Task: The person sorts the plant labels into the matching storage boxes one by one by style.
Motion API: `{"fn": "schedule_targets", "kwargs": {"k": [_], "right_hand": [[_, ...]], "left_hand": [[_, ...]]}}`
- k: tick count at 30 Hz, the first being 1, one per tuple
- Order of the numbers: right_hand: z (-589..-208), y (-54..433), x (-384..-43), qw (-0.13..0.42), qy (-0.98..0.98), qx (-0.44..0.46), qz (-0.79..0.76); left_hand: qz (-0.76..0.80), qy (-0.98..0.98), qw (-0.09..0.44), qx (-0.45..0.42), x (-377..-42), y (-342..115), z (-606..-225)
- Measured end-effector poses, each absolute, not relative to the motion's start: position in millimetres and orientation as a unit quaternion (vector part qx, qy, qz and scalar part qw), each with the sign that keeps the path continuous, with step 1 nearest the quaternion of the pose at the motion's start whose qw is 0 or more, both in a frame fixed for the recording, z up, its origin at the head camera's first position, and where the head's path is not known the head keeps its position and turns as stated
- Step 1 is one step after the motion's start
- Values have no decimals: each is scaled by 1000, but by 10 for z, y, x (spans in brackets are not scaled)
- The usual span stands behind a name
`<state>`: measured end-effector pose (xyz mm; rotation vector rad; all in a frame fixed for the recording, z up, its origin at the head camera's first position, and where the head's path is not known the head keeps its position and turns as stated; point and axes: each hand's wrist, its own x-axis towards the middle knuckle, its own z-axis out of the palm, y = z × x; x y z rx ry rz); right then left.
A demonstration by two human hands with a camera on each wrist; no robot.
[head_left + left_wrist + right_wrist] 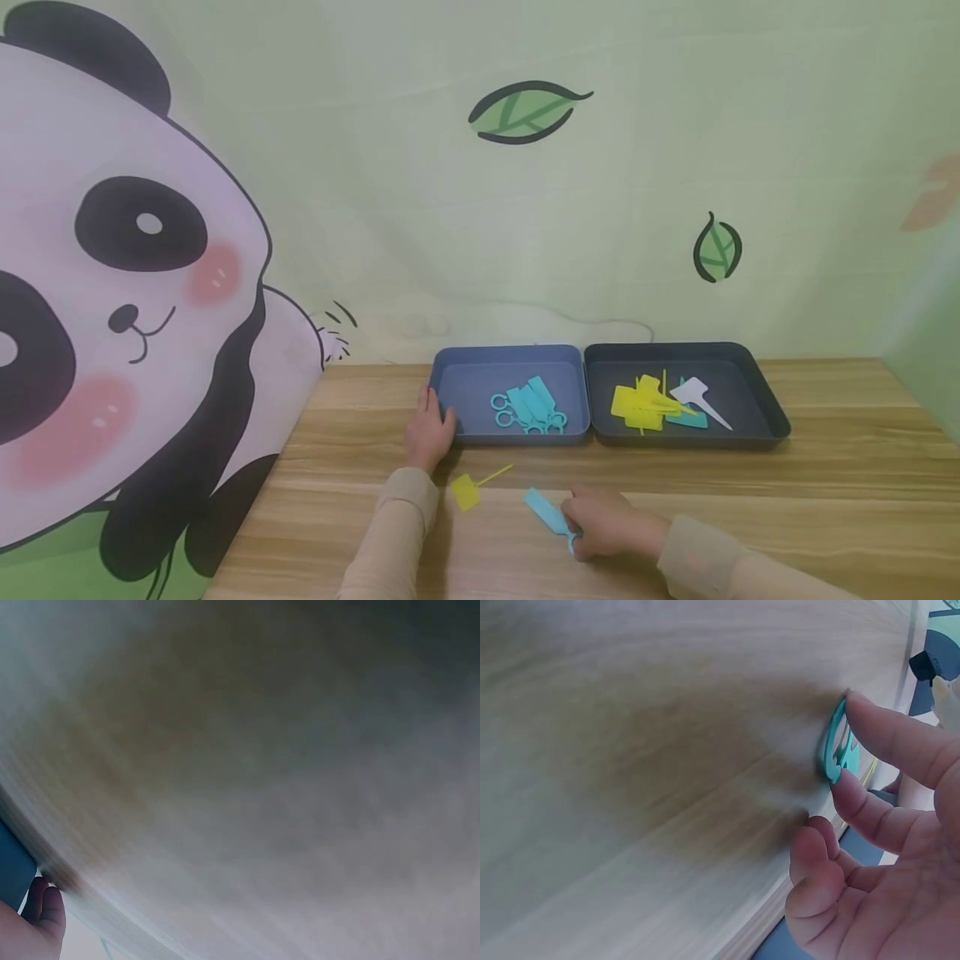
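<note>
My right hand [611, 521] pinches the ring end of a light blue plastic ring tag [547, 510] low over the wooden table. In the right wrist view, the thumb and a finger grip either side of its ring [829, 750], while the other fingers curl below. My left hand [430, 432] rests against the left side of the blue tray [468, 383], its fingers along the wall and its thumb by the front corner. Several light blue ring tags [528, 406] lie inside that tray. Between the hands, a yellow T-shaped plant label [466, 493] lies on the table.
A dark tray [750, 425] stands beside the blue one, touching or nearly so. In it are several yellow labels [637, 404], a white label [693, 390] and light blue pieces [686, 418]. A printed panda backdrop [390, 192] rises behind the wooden table [862, 467].
</note>
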<state>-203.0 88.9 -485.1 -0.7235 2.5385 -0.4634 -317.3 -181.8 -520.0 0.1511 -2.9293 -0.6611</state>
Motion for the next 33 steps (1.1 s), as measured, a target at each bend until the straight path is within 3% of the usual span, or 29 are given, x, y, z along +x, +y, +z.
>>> {"fn": "schedule_targets", "kwargs": {"k": [33], "right_hand": [[-4846, 842, -2030, 247, 910, -260, -209]], "left_hand": [[-222, -971, 60, 60, -3181, -1823, -5213]]}}
